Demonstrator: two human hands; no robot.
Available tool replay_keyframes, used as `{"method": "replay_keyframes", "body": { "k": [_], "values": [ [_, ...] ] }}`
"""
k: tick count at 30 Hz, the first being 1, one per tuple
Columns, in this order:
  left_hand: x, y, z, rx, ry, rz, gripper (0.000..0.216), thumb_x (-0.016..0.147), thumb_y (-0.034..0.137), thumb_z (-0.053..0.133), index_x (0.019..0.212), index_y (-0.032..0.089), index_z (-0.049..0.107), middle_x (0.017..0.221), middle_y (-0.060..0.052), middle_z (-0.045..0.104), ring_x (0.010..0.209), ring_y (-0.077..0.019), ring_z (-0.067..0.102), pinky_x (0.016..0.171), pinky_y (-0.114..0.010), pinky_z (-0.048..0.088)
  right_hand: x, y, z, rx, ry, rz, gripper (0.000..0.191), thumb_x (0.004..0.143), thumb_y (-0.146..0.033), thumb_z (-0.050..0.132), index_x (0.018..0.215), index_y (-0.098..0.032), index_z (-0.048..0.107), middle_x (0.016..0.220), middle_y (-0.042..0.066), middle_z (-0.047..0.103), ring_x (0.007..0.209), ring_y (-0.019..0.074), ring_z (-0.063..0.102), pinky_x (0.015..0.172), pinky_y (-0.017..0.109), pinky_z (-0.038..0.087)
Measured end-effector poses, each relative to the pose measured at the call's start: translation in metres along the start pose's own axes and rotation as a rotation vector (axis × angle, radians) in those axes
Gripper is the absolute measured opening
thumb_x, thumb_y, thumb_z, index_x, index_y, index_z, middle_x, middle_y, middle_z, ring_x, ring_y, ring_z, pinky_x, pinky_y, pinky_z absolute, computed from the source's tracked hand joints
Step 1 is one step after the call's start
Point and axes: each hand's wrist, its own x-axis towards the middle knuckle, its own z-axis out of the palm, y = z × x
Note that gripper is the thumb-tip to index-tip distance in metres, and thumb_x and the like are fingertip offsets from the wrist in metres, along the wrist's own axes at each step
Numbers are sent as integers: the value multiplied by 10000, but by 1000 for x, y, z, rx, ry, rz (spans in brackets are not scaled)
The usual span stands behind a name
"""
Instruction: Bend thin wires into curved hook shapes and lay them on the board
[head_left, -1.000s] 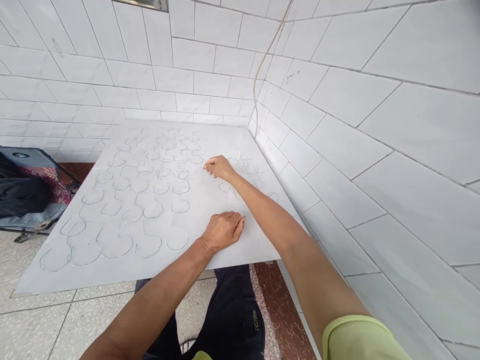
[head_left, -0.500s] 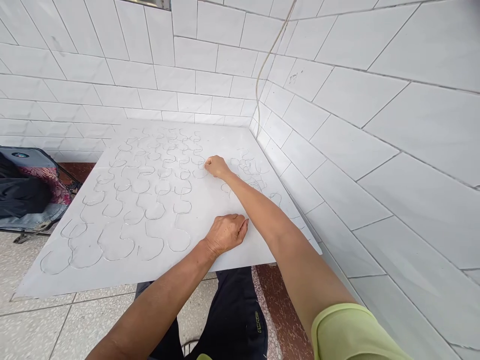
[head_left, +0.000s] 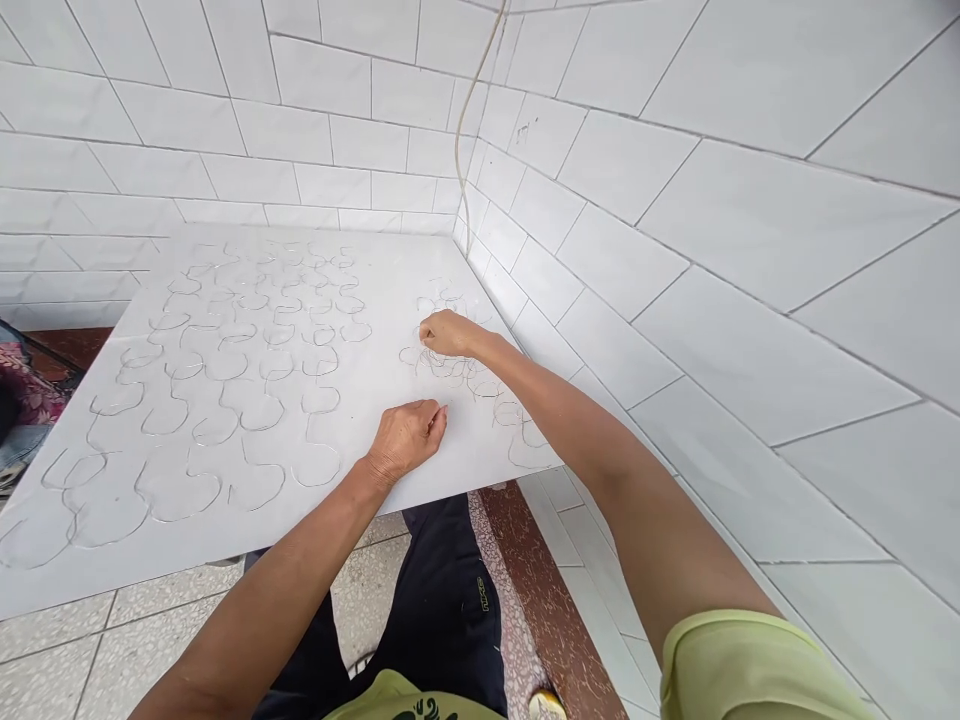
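Thin, curved wire pieces (head_left: 321,400) lie spread in rows over the left and middle of a white tabletop (head_left: 375,370). A tangled heap of similar wires (head_left: 442,368) lies on the right side. My right hand (head_left: 448,333) is over this heap, thumb and fingers pinched together. Whatever sits in that pinch is too small or hidden to make out. My left hand (head_left: 407,437) rests closed on the tabletop near the front edge, between the rows and the heap. Its curled fingers hide whatever may be inside.
White tiled walls (head_left: 315,140) meet behind the table, and a thin cable (head_left: 459,150) hangs in their corner. A folding chair with cloth (head_left: 30,390) stands at the left. Below are my legs and a yellow-rimmed round object (head_left: 546,705).
My right hand has moved away from the rows of wires to the heap on the right. The view has turned right. My left hand stays closed on the tabletop.
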Motion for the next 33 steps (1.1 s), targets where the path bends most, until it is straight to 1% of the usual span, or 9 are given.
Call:
{"method": "replay_keyframes", "body": {
  "k": [3,7,10,14,17,21,26,29,33],
  "values": [
    [1,-2,-1,6,32,-40,381,1039,320,458,674,222,510,622,-13,583,535,-151,456,546,-306,292,-1,-1,4,-39,-37,15,275,701,-6,723,572,-198,574,670,51,607,636,169,536,579,300,335],
    [2,-4,-2,8,56,-79,374,1035,328,461,676,225,482,605,2,550,537,-147,425,556,-306,276,3,3,9,-62,-63,73,378,599,70,728,501,-206,488,578,46,512,636,192,543,575,306,328],
    [2,-4,-2,2,58,-90,379,1031,337,465,668,226,464,595,6,532,536,-146,411,559,-307,267,1,10,13,-50,-57,108,387,577,80,733,491,-211,493,559,49,517,650,205,561,568,302,344],
    [3,-4,-3,-13,53,-94,379,1024,336,473,661,226,460,594,7,529,539,-146,415,562,-306,265,-9,19,16,25,-12,118,291,633,39,740,567,-200,588,686,63,644,626,177,564,548,292,368],
    [3,-4,-3,-22,57,-108,384,1018,333,481,649,227,454,585,9,520,537,-145,414,562,-305,268,-17,24,12,114,27,117,220,696,-15,738,622,-194,632,777,58,703,584,144,550,516,278,370],
    [4,-5,-3,-40,64,-134,400,1011,350,489,633,226,447,571,15,493,524,-140,391,557,-299,268,-24,28,-8,244,62,123,164,733,-67,754,665,-178,654,778,64,731,592,139,590,488,253,377],
    [5,-5,-6,-75,77,-164,419,1006,357,494,616,222,422,566,27,455,515,-128,343,553,-294,270,-32,28,-33,411,91,116,147,787,-136,762,704,-165,644,785,92,750,607,141,629,458,234,384],
    [6,-4,-7,-92,83,-184,424,1000,357,504,609,220,410,558,34,433,516,-124,328,549,-292,272,-35,25,-39,504,130,112,156,819,-148,750,728,-162,624,800,104,751,605,138,636,441,223,387],
    [7,-5,-7,-107,95,-212,433,997,364,500,598,222,406,545,37,408,512,-124,330,533,-287,273,-36,19,-40,625,203,116,131,882,-160,695,792,-172,600,860,102,759,630,133,657,460,219,431]
  ]
}}
